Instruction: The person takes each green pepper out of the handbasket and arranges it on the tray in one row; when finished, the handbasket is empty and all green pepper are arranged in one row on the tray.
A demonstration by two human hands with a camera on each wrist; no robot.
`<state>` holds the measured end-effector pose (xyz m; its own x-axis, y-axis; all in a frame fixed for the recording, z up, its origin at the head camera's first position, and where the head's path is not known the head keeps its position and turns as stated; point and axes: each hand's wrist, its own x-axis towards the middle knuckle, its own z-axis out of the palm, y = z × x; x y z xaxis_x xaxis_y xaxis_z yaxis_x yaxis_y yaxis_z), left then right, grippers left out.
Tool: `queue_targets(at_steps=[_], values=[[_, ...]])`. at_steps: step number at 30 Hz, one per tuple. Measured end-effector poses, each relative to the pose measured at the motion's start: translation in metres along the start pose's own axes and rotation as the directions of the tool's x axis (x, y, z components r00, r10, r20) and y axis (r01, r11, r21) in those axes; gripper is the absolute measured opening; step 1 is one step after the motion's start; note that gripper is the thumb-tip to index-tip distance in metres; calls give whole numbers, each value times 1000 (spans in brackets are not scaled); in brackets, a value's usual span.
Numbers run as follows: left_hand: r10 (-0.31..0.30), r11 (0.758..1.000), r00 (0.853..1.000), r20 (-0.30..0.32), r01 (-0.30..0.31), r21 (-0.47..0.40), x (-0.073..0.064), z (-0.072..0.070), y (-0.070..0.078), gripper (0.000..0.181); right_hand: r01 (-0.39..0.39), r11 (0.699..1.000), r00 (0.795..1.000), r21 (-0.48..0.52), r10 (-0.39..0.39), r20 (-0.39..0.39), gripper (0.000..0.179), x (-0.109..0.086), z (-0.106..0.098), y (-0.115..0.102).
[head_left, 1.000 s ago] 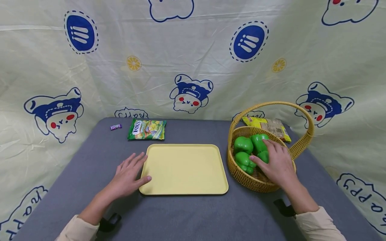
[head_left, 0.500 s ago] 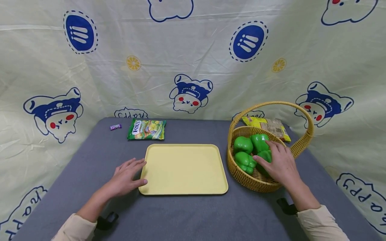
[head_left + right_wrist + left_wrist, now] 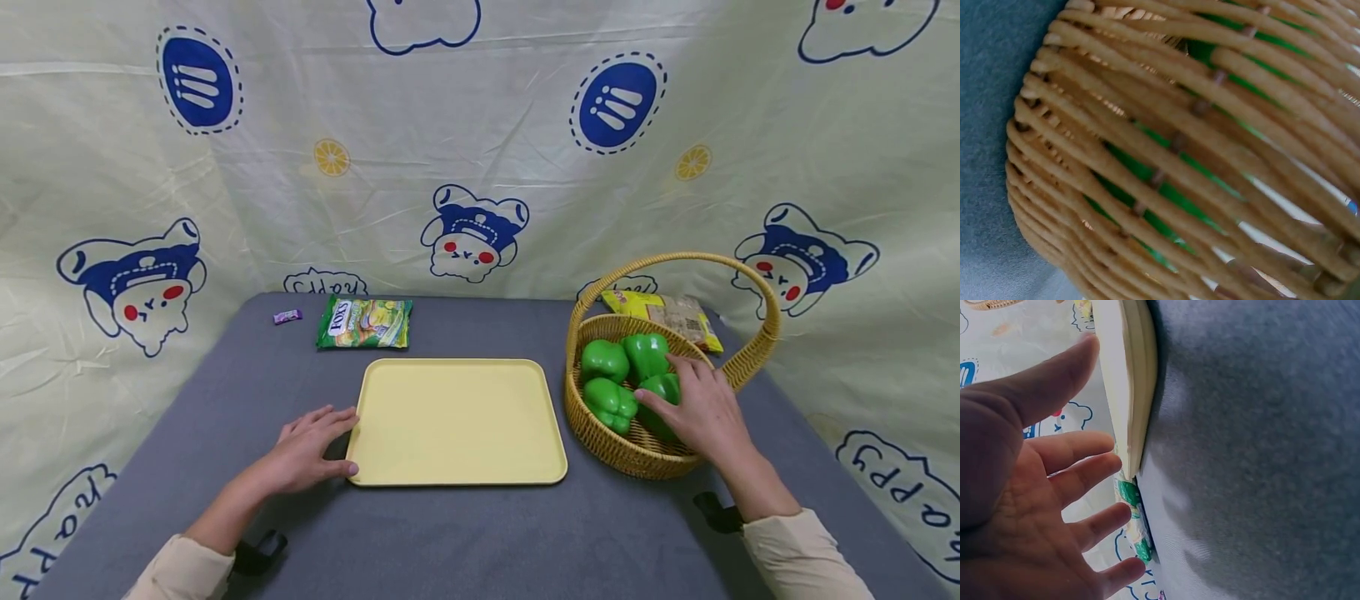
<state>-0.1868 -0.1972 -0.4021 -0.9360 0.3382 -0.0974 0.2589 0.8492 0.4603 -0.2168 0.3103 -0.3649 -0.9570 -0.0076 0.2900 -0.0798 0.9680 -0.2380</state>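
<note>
My left hand (image 3: 311, 450) is at the left edge of the pale yellow tray (image 3: 461, 425), thumb and fingertips right at the rim. In the left wrist view its fingers (image 3: 1088, 475) are spread and loosely extended beside the tray's side (image 3: 1141, 381). On the right, my right hand (image 3: 705, 408) reaches over the wicker basket (image 3: 622, 450), thumb and fingers apart above the front-right green bell pepper (image 3: 662, 400). Several green bell peppers lie in the basket, including a back-left one (image 3: 604, 360). The right wrist view shows mostly basket weave (image 3: 1166, 144), hiding most of that hand.
Behind the tray lies a green snack packet (image 3: 365, 323), with a small purple wrapped candy (image 3: 287, 317) to its left. A yellow packet (image 3: 667, 317) lies behind the basket, under its tall handle (image 3: 675, 257). A printed curtain (image 3: 480, 125) hangs past the table's far edge.
My left hand has drawn slightly back toward me along the tray's left edge. The right hand has shifted a little right and nearer, uncovering more of the front-right pepper.
</note>
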Motion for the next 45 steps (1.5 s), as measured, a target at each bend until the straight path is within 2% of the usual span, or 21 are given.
queue_targets(at_steps=[5,14,21,27,38,45], values=[[-12,1000,1000,15,12,-1,0,1,-3,76,-7,1000,1000,-6,7,23,83,2,1,3],[4,1000,1000,20,-3,-15,-1,3,-7,78,-17,1000,998,-9,18,65,86,6,4,8],[-14,1000,999,47,15,-26,0,3,-8,81,-7,1000,997,-23,8,81,87,10,7,14],[-8,1000,998,62,10,-26,1,4,-10,81,-5,1000,991,-29,9,130,87,14,6,16],[-11,1000,997,79,13,-18,-1,3,-6,83,17,1000,982,-22,-13,187,89,19,7,24],[26,999,997,72,-24,-30,0,3,-10,82,40,999,977,-10,-36,212,88,21,8,29]])
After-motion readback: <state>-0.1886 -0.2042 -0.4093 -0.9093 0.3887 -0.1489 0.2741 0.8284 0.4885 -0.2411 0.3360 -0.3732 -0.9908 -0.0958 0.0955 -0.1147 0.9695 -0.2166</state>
